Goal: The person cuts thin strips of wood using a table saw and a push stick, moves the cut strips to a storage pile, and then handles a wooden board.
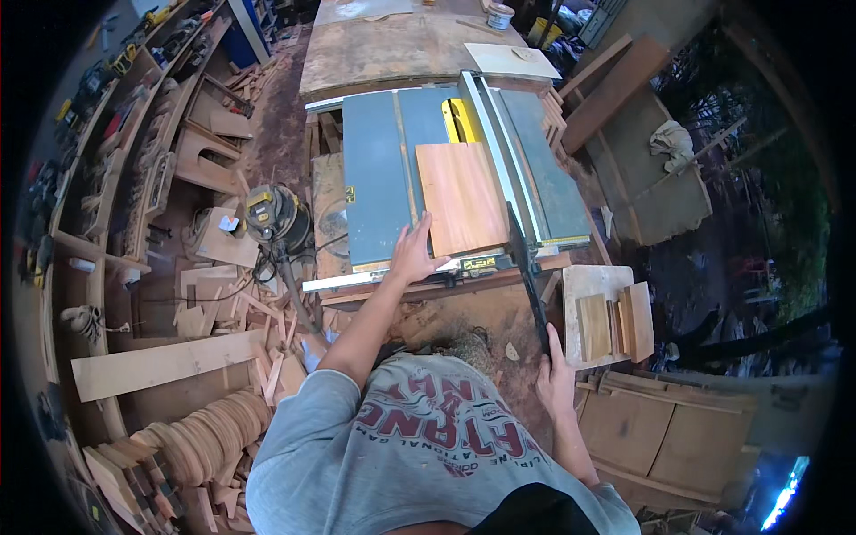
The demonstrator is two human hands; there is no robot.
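A flat reddish-brown wooden board (461,196) lies on the grey top of a table saw (376,169), its far end at the yellow insert (460,120). The long metal fence (505,152) runs along the board's right side. My left hand (415,253) is at the board's near left corner, fingers spread, fingertips against its edge. In my right hand (555,373) is the lower end of a long black push stick (530,281). Its far end reaches the board's near right corner, beside the fence. I cannot make out the blade.
Cut wood blocks (615,323) sit on a small stand at the right. A yellow-and-black power tool (276,214) stands left of the saw. Offcuts (272,325) litter the left floor, near stacked curved pieces (209,432). Beyond the saw is a wooden worktable (383,49).
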